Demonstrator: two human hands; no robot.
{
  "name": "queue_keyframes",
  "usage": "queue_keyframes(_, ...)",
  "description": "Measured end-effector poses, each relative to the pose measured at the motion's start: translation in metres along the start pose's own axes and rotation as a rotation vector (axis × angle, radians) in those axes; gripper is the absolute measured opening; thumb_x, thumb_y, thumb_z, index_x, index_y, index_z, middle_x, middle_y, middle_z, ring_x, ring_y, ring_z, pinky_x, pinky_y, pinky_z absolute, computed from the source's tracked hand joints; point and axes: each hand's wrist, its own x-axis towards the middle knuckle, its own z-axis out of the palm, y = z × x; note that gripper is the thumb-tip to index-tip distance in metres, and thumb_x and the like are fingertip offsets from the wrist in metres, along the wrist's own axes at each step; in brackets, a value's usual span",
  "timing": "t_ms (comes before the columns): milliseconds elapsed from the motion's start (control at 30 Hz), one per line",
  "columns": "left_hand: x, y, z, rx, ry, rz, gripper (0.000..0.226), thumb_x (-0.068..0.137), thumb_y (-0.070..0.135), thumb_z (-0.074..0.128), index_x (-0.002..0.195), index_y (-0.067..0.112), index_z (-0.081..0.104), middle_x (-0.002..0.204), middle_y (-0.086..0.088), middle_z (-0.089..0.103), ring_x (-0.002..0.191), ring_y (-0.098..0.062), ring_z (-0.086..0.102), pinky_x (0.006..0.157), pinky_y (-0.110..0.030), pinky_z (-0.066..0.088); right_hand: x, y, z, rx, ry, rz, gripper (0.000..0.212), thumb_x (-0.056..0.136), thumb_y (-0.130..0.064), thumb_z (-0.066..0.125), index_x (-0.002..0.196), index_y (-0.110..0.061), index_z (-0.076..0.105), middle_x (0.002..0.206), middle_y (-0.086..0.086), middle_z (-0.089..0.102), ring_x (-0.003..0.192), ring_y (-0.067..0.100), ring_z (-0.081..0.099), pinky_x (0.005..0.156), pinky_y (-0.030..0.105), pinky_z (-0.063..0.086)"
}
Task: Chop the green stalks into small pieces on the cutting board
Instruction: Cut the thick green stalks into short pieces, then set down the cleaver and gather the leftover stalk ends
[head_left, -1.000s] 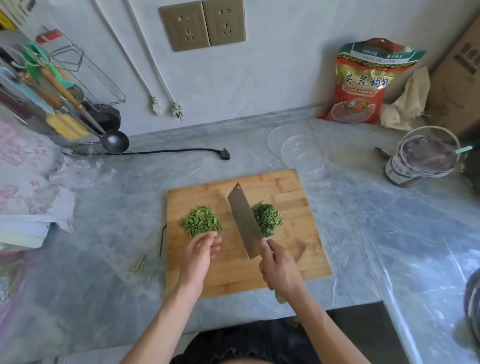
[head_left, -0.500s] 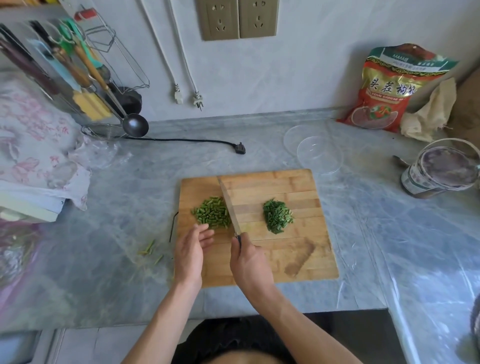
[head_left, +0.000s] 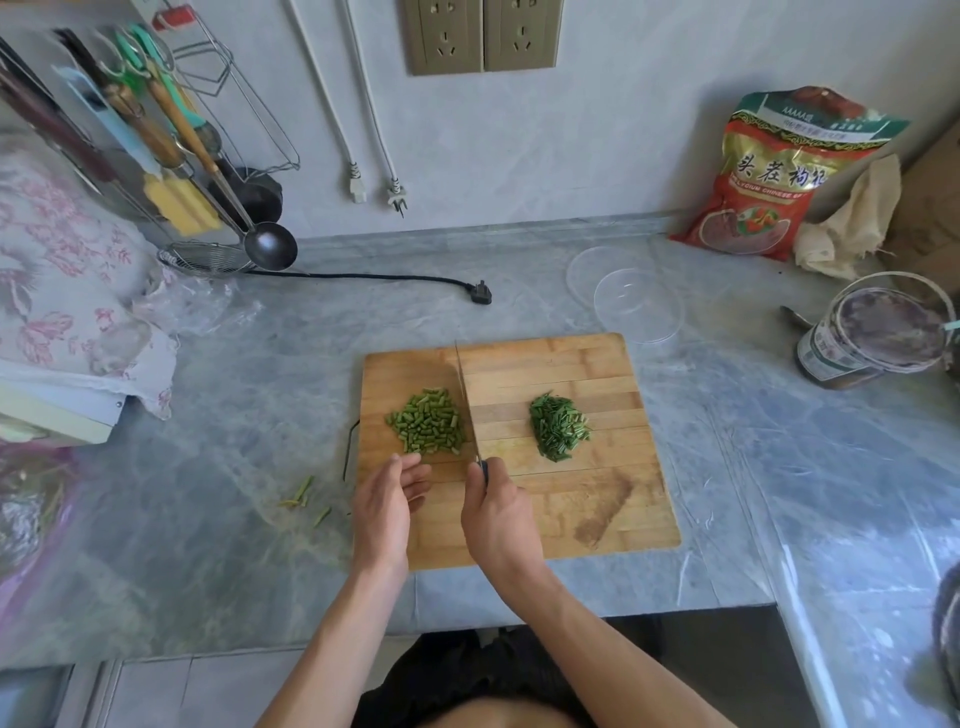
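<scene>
Nearby, right hand (head_left: 498, 514) fingers grip knife (head_left: 466, 405); left hand (head_left: 387, 501) fingers relaxed beside stalk pieces (head_left: 427, 428).

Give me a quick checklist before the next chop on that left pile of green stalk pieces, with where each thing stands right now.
1. Cleaver gripped: ok. The right hand is wrapped round its handle, blade edge-on to the camera.
2. Blade beside the target: ok. It stands at the right edge of the left pile of stalk pieces.
3. Left hand out of the blade's path: ok. Its fingertips sit at the pile's near edge, left of the blade.
4. Blade touching the cutting board: cannot tell from this angle.
5. Finely chopped pile out of the way: ok, it lies apart to the right of the blade.
6. Everything on the board: not ok. A few stalk scraps lie on the counter to the left.
</scene>
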Motion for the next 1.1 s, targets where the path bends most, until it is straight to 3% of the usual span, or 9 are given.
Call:
queue_keyframes(267,0.000,0.004,0.015,0.043,-0.066,0.049,0.029,0.104,0.027,0.047,0.099,0.013,0.072,0.090,-0.005,0.076,0.081,-0.018,0.071,0.075,-0.031,0.053,0.009,0.015,-0.039,0.059,0.100,-0.023,0.029,0.103,-0.024,0.042,0.075,-0.015,0.043,0.050,-0.003,0.043,0.038,0.008,0.045,0.037,0.020,0.031)
queue_keyframes(367,-0.004,0.001,0.026,0.080,-0.129,0.049,0.029,0.104,0.028,0.047,0.100,0.014,0.072,0.090,-0.003,0.076,0.082,-0.018,0.071,0.076,-0.031,0.054,0.012,0.025,-0.052,0.047,0.137,-0.003,0.033,0.103,-0.024,0.041,0.070,-0.018,0.040,0.049,-0.002,0.042,0.036,0.012,0.040,0.038,0.020,0.030)
queue_keyframes(433,-0.007,0.000,0.033,0.094,-0.171,0.051,0.028,0.104,0.027,0.047,0.102,0.014,0.072,0.092,-0.004,0.076,0.081,-0.017,0.071,0.075,-0.030,0.055,0.014,0.032,-0.059,0.055,0.161,0.028,0.034,0.103,-0.026,0.040,0.069,-0.020,0.039,0.050,0.001,0.044,0.037,0.012,0.037,0.038,0.023,0.032)
queue_keyframes(500,-0.009,0.001,0.039,0.103,-0.190,0.061,0.028,0.104,0.027,0.047,0.102,0.013,0.072,0.093,-0.005,0.076,0.081,-0.017,0.071,0.076,-0.032,0.055,0.015,0.035,-0.065,0.075,0.149,0.049,0.034,0.103,-0.031,0.038,0.071,-0.019,0.042,0.053,0.007,0.050,0.041,0.021,0.045,0.046,0.039,0.045)
queue_keyframes(567,-0.011,0.002,0.043,0.115,-0.205,0.079,0.029,0.104,0.027,0.047,0.102,0.013,0.072,0.092,-0.005,0.076,0.082,-0.019,0.071,0.076,-0.033,0.055,0.014,0.037,-0.069,0.102,0.113,0.037,0.035,0.102,-0.035,0.036,0.075,-0.014,0.046,0.060,0.016,0.057,0.047,0.030,0.050,0.047,0.047,0.048)
queue_keyframes(767,-0.012,0.011,0.054,0.130,-0.213,0.124,0.029,0.104,0.025,0.046,0.095,0.014,0.072,0.089,-0.007,0.075,0.077,-0.021,0.068,0.075,-0.036,0.051,0.013,0.024,-0.095,0.157,0.118,-0.098,0.037,0.102,-0.035,0.038,0.077,-0.009,0.048,0.062,0.017,0.058,0.054,0.033,0.053,0.052,0.044,0.044)
queue_keyframes(933,-0.015,0.013,0.071,0.161,-0.260,0.171,0.026,0.104,0.020,0.048,0.093,0.014,0.072,0.088,-0.007,0.075,0.074,-0.016,0.068,0.070,-0.029,0.052,0.023,0.051,-0.133,0.067,0.295,-0.086,0.032,0.102,-0.033,0.040,0.084,-0.012,0.056,0.062,0.017,0.056,0.056,0.030,0.052,0.053,0.042,0.041)
queue_keyframes(1000,-0.017,0.011,0.083,0.198,-0.292,0.182,0.025,0.103,0.019,0.049,0.093,0.015,0.071,0.086,-0.005,0.074,0.070,-0.011,0.067,0.068,-0.025,0.052,0.025,0.070,-0.146,-0.026,0.360,-0.048,0.025,0.101,-0.033,0.042,0.096,-0.016,0.060,0.059,0.008,0.056,0.053,0.024,0.053,0.049,0.039,0.041)
queue_keyframes(1100,-0.020,0.007,0.100,0.268,-0.348,0.184,0.023,0.102,0.021,0.051,0.094,0.015,0.072,0.086,-0.004,0.075,0.070,-0.011,0.068,0.066,-0.022,0.050,0.028,0.096,-0.156,-0.268,0.444,0.044,0.024,0.099,-0.033,0.047,0.115,-0.016,0.054,0.071,0.005,0.061,0.062,0.026,0.058,0.053,0.037,0.045)
